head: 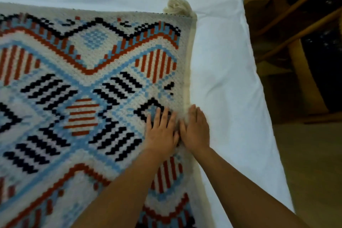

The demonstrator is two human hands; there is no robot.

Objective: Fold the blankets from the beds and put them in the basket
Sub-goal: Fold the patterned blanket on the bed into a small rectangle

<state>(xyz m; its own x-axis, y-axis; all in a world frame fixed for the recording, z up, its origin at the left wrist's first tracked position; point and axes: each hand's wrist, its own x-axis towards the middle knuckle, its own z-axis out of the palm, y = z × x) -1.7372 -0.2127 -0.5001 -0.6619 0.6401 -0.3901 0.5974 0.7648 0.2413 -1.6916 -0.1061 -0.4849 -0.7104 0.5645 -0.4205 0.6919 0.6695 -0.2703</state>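
- Both sets of fingers lie straight and grip nothing: left hand (161, 133) and right hand (196, 129) press flat on the blanket (88, 79) near its right edge.
- Blanket is spread on the bed (225, 65). Its tasselled corner (177, 6) points away. Long axis cannot be told, as the frame crops it.
- Judged early: folding unfinished, no basket in view.

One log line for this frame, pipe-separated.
blanket: spread flat on bed | left hand: flat on blanket | right hand: flat at blanket's right edge | basket: not in view
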